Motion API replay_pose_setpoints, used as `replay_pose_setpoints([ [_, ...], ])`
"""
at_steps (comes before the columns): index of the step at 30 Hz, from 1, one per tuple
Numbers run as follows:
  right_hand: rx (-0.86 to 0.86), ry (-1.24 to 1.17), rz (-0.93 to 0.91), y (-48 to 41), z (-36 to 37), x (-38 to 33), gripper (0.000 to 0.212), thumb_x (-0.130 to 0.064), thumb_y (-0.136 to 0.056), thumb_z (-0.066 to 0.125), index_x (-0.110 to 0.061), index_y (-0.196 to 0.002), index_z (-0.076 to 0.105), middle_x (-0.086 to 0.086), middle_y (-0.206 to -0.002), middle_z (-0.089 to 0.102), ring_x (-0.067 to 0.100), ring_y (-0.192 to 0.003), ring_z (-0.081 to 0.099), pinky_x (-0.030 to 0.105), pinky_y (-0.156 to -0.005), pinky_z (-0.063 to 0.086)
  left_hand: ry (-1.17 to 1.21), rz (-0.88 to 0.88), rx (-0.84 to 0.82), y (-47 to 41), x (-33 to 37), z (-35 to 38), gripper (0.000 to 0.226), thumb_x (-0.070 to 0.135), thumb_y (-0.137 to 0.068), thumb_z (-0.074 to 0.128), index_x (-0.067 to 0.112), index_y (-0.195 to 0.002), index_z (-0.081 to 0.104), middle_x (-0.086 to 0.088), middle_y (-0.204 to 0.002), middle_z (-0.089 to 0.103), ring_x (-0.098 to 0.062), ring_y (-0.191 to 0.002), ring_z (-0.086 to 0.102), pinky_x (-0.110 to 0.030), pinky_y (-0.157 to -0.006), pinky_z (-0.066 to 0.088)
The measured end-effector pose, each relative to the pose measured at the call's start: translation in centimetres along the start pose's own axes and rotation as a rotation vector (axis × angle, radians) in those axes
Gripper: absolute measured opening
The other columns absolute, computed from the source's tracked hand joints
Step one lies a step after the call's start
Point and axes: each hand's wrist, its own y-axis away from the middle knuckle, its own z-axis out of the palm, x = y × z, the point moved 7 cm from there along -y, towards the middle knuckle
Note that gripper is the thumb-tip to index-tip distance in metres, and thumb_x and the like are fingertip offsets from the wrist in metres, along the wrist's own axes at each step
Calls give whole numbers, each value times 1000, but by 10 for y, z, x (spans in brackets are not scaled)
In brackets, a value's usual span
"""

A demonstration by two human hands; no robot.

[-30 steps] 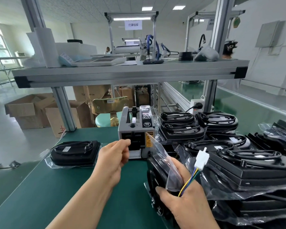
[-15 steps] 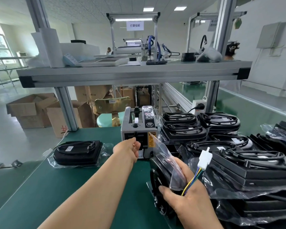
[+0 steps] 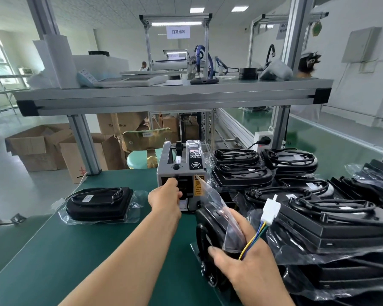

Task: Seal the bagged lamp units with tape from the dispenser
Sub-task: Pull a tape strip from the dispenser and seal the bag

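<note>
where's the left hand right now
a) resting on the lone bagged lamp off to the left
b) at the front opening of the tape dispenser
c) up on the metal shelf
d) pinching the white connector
b: the left hand is at the front opening of the tape dispenser, its fingertips hidden there, while the right hand grips the bagged lamp unit.

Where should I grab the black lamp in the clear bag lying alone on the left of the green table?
Probably the black bagged lamp by its two long edges, coming from above: it lies flat on the green table, cable coiled on top, and its loose plastic would likely slip.
</note>
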Motion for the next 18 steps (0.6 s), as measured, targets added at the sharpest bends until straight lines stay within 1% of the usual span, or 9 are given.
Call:
replay_pose_setpoints([
  [1, -2, -2, 1, 0, -1, 1, 73, -3, -72, 83, -41, -129, 56, -39, -105, 66, -16, -99, 61, -4, -78, 39, -56, 29, -63, 10, 7, -3, 17, 7, -83, 67, 12, -71, 56, 4, -51, 52, -7, -41, 45, -19, -43, 37],
  [2, -2, 4, 0, 0, -1, 0, 73, -3, -72, 84, -42, -128, 56, -41, -104, 65, -18, -99, 61, -5, -78, 38, -122, 67, -170, 20, 13, -5, 19, 9, -84, 70, 14, -70, 59, 5, -51, 52, -6, -42, 45, -19, -45, 39],
  [4, -5, 6, 2, -1, -1, 1, 73, -3, -71, 84, -42, -126, 56, -41, -102, 65, -19, -97, 60, -5, -77, 38, -202, 149, -448, 51, 28, -9, 21, 18, -81, 74, 17, -63, 63, 3, -57, 52, -9, -46, 45, -20, -49, 40],
  [6, -37, -18, 11, -1, 1, 4, 70, -2, -73, 82, -39, -127, 57, -30, -102, 71, -12, -96, 65, -1, -76, 42, -284, 207, -693, 89, 40, -12, 19, 32, -70, 79, 20, -63, 66, 1, -62, 52, -10, -51, 44, -19, -53, 41],
  [7, -55, -28, 14, -1, 3, 5, 69, -1, -73, 80, -37, -128, 57, -24, -103, 73, -7, -96, 67, 1, -76, 44, -347, 238, -759, 105, 44, -15, 20, 37, -65, 79, 21, -65, 69, 1, -62, 52, -10, -52, 44, -18, -55, 41],
  [9, -70, -45, 15, 0, 4, 6, 67, 1, -74, 77, -33, -129, 58, -17, -105, 75, -1, -98, 69, 5, -76, 47, -443, 284, -791, 124, 47, -18, 23, 41, -61, 79, 20, -68, 72, 0, -61, 50, -10, -54, 42, -16, -56, 40],
  [13, -65, -24, -9, 1, 6, 5, 67, 3, -75, 76, -38, -125, 58, -20, -103, 74, -3, -96, 69, 5, -74, 48, -547, 320, -723, 135, 46, -15, 22, 32, -70, 84, 14, -70, 72, -4, -61, 46, -11, -55, 36, -16, -56, 35],
  [15, -64, -26, -4, 1, 7, 6, 66, -4, -71, 76, -39, -124, 58, -19, -102, 75, -3, -95, 69, 6, -73, 48, -562, 318, -702, 137, 43, -13, 16, 27, -73, 80, 15, -67, 71, -1, -57, 46, -10, -52, 35, -15, -52, 34],
  [18, -56, -38, 5, 1, 8, 7, 69, -17, -65, 74, -39, -127, 56, -18, -103, 74, -3, -100, 68, 6, -77, 48, -558, 328, -702, 139, 40, -9, 17, 21, -76, 79, 16, -62, 70, 8, -53, 53, -1, -46, 42, -9, -49, 37],
])
